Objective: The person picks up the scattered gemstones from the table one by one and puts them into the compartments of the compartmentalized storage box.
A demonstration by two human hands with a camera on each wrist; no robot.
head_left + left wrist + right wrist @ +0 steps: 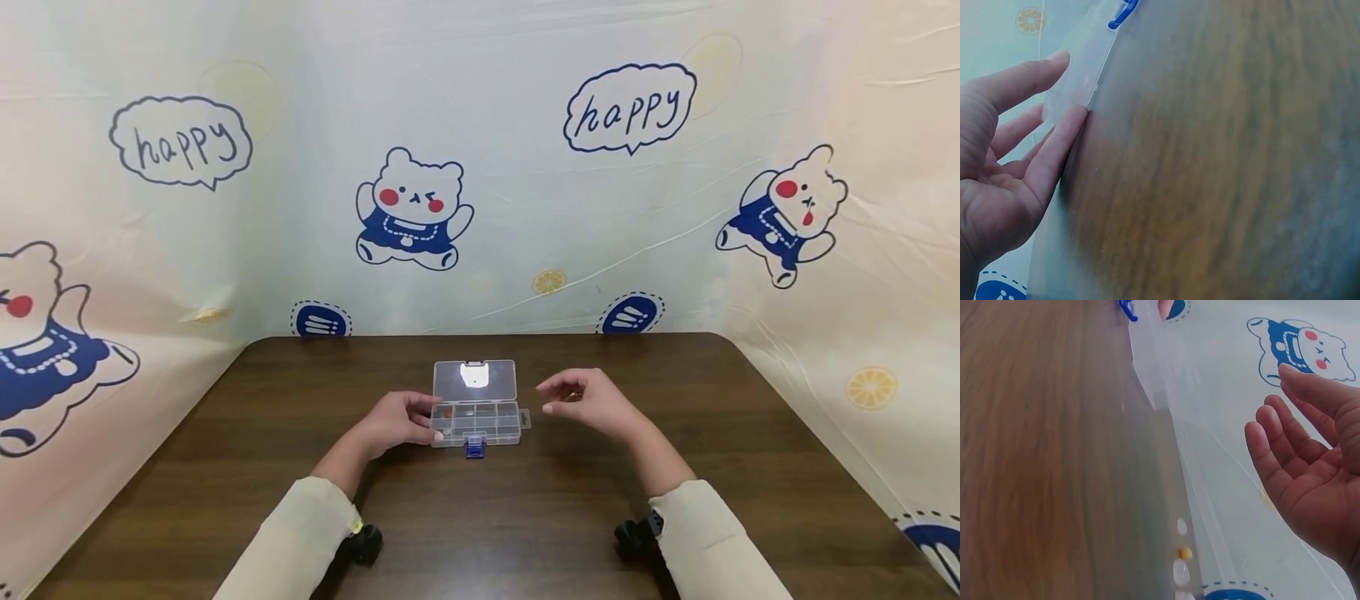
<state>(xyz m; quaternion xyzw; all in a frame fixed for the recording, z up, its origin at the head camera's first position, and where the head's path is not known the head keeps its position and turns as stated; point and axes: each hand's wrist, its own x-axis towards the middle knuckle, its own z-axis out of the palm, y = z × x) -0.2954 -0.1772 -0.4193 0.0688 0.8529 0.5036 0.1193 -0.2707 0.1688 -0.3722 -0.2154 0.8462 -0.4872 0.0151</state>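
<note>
A clear plastic compartment box (495,422) lies on the table with its lid (457,382) raised at the back. A blue latch (475,447) sticks out at its front. Small orange and whitish pieces lie in some left compartments. My left hand (397,419) holds the box's left end, thumb at the front corner and a finger farther back. To the right of the box, apart from it, my right hand (592,402) hovers with loosely bent fingers and nothing in them. In the right wrist view, that hand (1316,469) shows its bare palm.
The brown wooden table (555,508) reaches back to a printed cloth (517,208) with bears. Several small white pieces (1181,573) and a yellow one (1185,553) lie near the table edge in the right wrist view. Each wrist bears a black camera.
</note>
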